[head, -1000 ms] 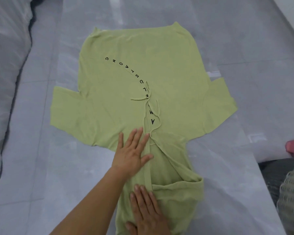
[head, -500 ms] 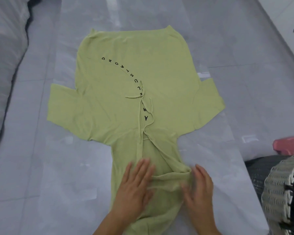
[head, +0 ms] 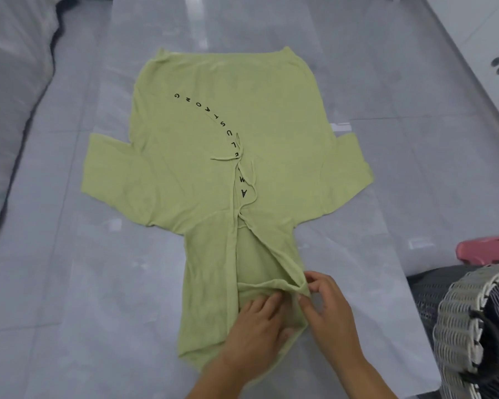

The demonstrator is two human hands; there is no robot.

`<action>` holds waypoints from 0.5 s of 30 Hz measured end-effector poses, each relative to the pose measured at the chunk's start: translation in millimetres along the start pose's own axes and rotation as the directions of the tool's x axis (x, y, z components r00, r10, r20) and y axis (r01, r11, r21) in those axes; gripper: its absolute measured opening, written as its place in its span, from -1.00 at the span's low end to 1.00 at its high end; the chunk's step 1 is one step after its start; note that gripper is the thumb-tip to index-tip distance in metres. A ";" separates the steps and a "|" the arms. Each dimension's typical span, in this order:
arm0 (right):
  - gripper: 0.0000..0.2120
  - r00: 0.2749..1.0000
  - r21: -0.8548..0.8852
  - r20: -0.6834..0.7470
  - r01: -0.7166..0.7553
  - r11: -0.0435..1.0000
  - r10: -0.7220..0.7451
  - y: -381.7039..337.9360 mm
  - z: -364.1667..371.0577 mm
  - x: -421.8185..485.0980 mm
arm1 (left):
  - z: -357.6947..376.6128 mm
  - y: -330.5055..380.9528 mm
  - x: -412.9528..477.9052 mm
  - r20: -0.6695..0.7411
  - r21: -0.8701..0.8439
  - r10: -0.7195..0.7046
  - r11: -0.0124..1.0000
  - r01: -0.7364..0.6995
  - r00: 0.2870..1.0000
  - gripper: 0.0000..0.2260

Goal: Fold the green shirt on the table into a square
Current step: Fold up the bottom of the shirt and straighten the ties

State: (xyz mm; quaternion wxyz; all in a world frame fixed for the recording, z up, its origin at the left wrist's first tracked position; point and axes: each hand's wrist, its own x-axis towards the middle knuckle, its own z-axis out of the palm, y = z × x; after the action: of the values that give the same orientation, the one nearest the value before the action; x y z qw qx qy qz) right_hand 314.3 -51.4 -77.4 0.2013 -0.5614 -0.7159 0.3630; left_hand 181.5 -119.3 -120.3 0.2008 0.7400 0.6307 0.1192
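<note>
The green shirt (head: pixel 185 156) lies flat on the grey table (head: pixel 69 283), hem far from me, both short sleeves spread out, black letters curving across its front. Thin drawstrings cross its middle. Its hood lies nearest me, partly folded over itself. My left hand (head: pixel 257 326) presses flat on the hood's lower part, fingers apart. My right hand (head: pixel 326 309) pinches the hood's folded right corner between thumb and fingers.
A woven grey-and-white basket (head: pixel 467 326) stands at the right beside the table's near corner. A pink object (head: pixel 484 249) sits just beyond it. Grey bedding (head: pixel 9 82) rises along the left. A white tiled wall (head: pixel 487 47) runs at far right.
My left hand slid down from the shirt's chest onto the hood. My right hand moved right to the hood's corner and closed on it. The view shifted slightly.
</note>
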 end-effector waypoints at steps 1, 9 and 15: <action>-0.92 0.999 -0.043 0.015 0.043 0.998 -0.043 3.8 1.5 -2.2 | 0.1 3.2 3.0 0.032 -0.007 0.007 1.000 -0.007 0.999 -0.66; -0.70 0.964 -0.237 0.116 0.263 0.935 -0.241 20.1 11.5 -12.3 | -40.1 1.1 20.9 0.520 -0.850 -0.462 -0.199 0.487 0.719 -0.75; -0.59 0.911 -0.321 0.188 0.411 0.853 -0.368 24.6 21.2 -19.2 | -44.8 -22.7 26.4 0.707 -0.687 -0.315 -0.516 0.511 0.633 -0.38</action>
State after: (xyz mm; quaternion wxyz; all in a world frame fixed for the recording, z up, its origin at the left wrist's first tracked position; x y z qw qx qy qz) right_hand 321.2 -73.2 -107.3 0.1231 -0.4085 -0.8789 0.2132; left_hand 146.8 -83.9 -92.6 0.7521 -0.0513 0.5172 0.4054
